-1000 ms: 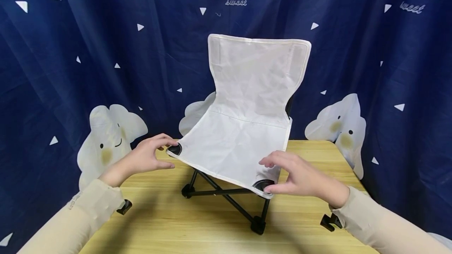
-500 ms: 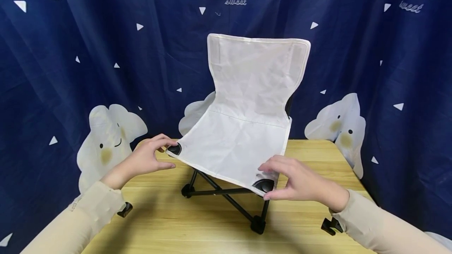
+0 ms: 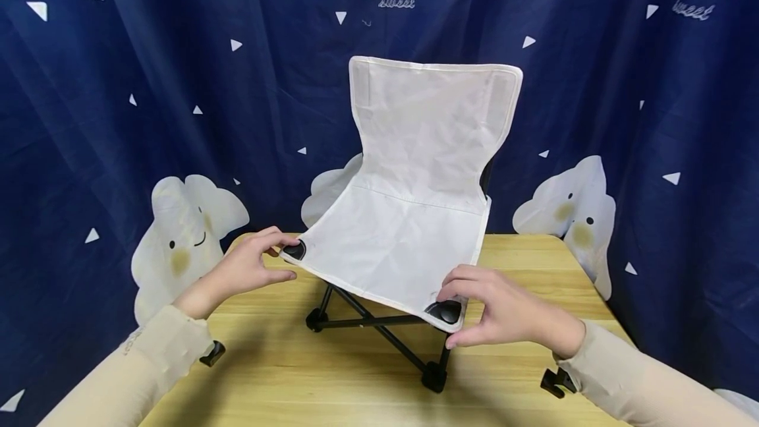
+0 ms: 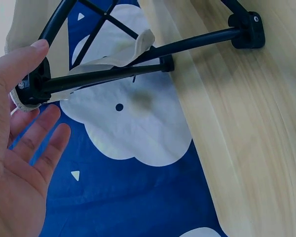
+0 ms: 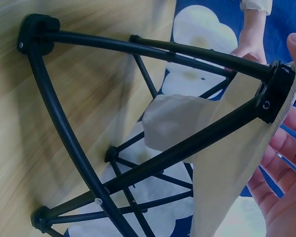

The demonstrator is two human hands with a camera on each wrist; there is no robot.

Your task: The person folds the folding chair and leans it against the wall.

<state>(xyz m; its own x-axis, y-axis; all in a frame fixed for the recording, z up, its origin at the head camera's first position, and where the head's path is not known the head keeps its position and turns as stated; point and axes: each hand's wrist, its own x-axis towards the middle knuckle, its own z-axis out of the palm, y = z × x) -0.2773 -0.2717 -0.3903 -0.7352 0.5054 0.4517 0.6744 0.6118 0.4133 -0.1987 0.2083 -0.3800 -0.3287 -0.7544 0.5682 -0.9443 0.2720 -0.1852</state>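
Observation:
A small folding chair (image 3: 409,229) with a white fabric seat and back stands unfolded on the wooden table. Its black tube frame (image 3: 379,323) crosses under the seat. My left hand (image 3: 244,269) is at the seat's front left corner (image 3: 293,250), fingertips touching its top edge and the thumb apart below. At the front right corner (image 3: 445,312), my right hand (image 3: 504,308) has its fingertips on the black patch, the thumb lower beside the leg. From beneath, the left wrist view shows a corner joint (image 4: 35,84) near the thumb; the right wrist view shows another joint (image 5: 275,92) beside relaxed fingers.
The light wooden table (image 3: 267,374) carries the chair, its back edge lying behind the chair. A dark blue curtain (image 3: 284,84) with white clouds and triangles hangs close behind. Black clips (image 3: 557,382) sit beneath the sleeves at the wrists.
My right hand has moved slightly down and toward me, its fingers going from over the seat fabric to the black corner patch. The left hand and the chair have hardly moved.

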